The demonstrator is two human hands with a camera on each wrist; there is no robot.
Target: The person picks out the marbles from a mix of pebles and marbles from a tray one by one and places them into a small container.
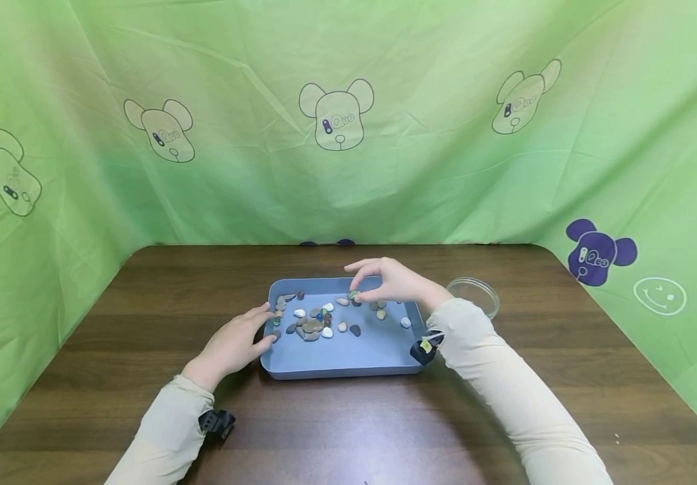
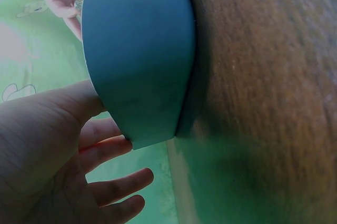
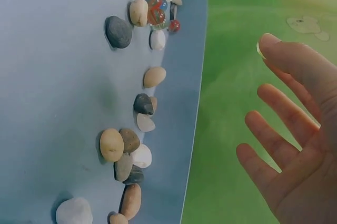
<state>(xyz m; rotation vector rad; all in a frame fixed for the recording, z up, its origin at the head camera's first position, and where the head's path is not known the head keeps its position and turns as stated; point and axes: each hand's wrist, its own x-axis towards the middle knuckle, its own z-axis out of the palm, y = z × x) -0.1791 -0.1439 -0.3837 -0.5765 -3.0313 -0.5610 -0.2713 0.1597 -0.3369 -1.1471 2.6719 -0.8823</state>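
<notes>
Right grip [image 1: 389, 281] pinches green marble [image 1: 353, 295] above tray [image 1: 336, 356], far side. Left grip [image 1: 233, 343] spread at tray's left rim. Stones [image 1: 312, 325] scattered inside. Tray's on counter [image 1: 324, 431].

Your left arm [image 1: 157, 434] and right arm [image 1: 524, 391] both reach forward in wrinkly cream fabric sleeves [image 1: 470, 337]. Your bare left hand [image 1: 233, 343] looks pretty relaxed, back facing up, thumb spread well away from the loosely extended fingers. Your bare right hand [image 1: 387, 279] pinches with thumb and index tips, the other three fingers fanned apart, pointing off to your left.
</notes>
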